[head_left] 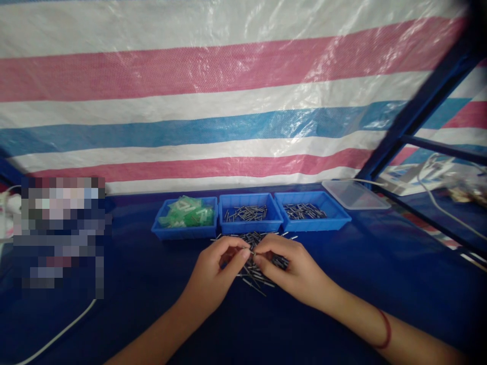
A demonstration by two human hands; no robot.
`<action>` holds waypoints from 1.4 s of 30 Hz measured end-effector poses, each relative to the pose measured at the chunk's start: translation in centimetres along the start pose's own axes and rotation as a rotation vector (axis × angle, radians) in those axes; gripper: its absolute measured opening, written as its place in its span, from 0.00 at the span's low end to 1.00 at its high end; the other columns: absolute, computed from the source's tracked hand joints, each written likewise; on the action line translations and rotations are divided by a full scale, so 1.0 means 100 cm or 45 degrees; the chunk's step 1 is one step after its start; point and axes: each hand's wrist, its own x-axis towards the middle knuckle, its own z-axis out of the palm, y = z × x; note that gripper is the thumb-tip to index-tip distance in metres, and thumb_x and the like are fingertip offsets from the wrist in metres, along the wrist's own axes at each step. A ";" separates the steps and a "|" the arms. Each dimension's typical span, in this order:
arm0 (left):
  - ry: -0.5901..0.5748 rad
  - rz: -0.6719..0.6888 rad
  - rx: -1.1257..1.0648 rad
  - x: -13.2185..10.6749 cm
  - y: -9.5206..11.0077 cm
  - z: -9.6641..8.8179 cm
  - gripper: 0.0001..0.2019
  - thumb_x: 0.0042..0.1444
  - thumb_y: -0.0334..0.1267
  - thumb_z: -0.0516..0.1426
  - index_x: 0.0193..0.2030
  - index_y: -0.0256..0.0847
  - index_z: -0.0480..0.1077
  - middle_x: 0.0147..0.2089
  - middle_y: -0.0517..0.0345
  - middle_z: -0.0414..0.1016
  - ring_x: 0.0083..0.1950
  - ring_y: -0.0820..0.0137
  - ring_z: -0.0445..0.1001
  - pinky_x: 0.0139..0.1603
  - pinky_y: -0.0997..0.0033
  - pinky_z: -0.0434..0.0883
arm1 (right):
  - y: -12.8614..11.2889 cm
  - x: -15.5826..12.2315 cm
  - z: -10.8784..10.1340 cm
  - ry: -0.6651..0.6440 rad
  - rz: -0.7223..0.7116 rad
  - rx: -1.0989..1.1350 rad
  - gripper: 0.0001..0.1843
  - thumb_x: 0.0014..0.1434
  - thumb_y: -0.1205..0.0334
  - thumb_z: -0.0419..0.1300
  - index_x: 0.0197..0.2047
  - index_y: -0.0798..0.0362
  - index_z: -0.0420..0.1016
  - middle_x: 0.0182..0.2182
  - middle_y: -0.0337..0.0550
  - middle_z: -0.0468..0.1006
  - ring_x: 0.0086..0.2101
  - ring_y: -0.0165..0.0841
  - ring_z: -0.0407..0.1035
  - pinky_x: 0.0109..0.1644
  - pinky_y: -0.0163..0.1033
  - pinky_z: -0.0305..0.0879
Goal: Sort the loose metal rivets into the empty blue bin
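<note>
Both hands meet over a loose pile of small metal pins (254,274) on the blue table (152,284). My left hand (216,271) is curled, thumb and fingers pinched at the meeting point. My right hand (285,266) is curled the same way, fingertips touching the left hand's. A thin pin seems to be held between the two pinches, though it is too small to be sure. Just behind the pile stand three blue trays: the left tray (160,230) holds green plastic pieces (186,212), the middle tray (228,225) and the right tray (338,218) hold metal pins.
A clear plastic lid (353,195) lies right of the trays. A striped tarp (228,101) hangs behind the table. A blue frame bar (418,111) slants down at the right, with white cables (437,197) beyond it. A white cable (61,332) crosses the table's left front.
</note>
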 end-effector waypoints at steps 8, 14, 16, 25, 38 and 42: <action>-0.032 0.051 0.143 0.003 -0.003 0.000 0.05 0.60 0.37 0.54 0.39 0.40 0.70 0.35 0.59 0.72 0.36 0.71 0.71 0.38 0.74 0.67 | -0.001 0.000 -0.003 0.155 -0.007 -0.036 0.03 0.57 0.66 0.58 0.31 0.52 0.71 0.26 0.39 0.72 0.28 0.30 0.66 0.33 0.37 0.62; -0.151 0.129 0.475 0.002 0.000 -0.004 0.08 0.62 0.38 0.53 0.46 0.41 0.69 0.37 0.58 0.72 0.37 0.70 0.70 0.40 0.71 0.65 | 0.003 0.004 -0.020 0.186 -0.140 -0.226 0.08 0.59 0.67 0.55 0.29 0.52 0.68 0.25 0.38 0.73 0.30 0.31 0.67 0.37 0.39 0.60; -0.258 0.212 0.604 0.001 0.002 -0.008 0.11 0.62 0.39 0.54 0.50 0.43 0.68 0.43 0.57 0.72 0.43 0.67 0.70 0.46 0.68 0.64 | 0.011 0.009 -0.037 0.338 -0.090 -0.345 0.07 0.58 0.66 0.55 0.29 0.52 0.69 0.26 0.39 0.73 0.30 0.32 0.67 0.38 0.39 0.61; -0.631 0.386 0.994 0.005 0.002 -0.016 0.06 0.60 0.38 0.56 0.44 0.46 0.72 0.43 0.59 0.73 0.45 0.65 0.68 0.45 0.65 0.61 | 0.067 0.019 -0.085 0.462 0.282 -1.099 0.12 0.58 0.55 0.56 0.38 0.52 0.76 0.32 0.45 0.78 0.36 0.41 0.71 0.37 0.42 0.60; -0.401 0.333 1.014 0.004 -0.004 -0.010 0.08 0.65 0.34 0.48 0.40 0.41 0.68 0.41 0.58 0.73 0.43 0.64 0.69 0.43 0.64 0.61 | 0.010 0.011 -0.035 0.009 -0.155 -0.455 0.05 0.58 0.63 0.57 0.35 0.53 0.74 0.32 0.42 0.77 0.34 0.34 0.69 0.42 0.42 0.62; -0.244 0.263 0.788 0.003 -0.004 -0.010 0.07 0.65 0.35 0.48 0.41 0.41 0.67 0.40 0.58 0.74 0.43 0.66 0.70 0.44 0.67 0.62 | 0.001 0.006 -0.020 -0.203 -0.186 -0.311 0.04 0.58 0.63 0.58 0.34 0.53 0.74 0.30 0.41 0.77 0.33 0.33 0.69 0.40 0.41 0.62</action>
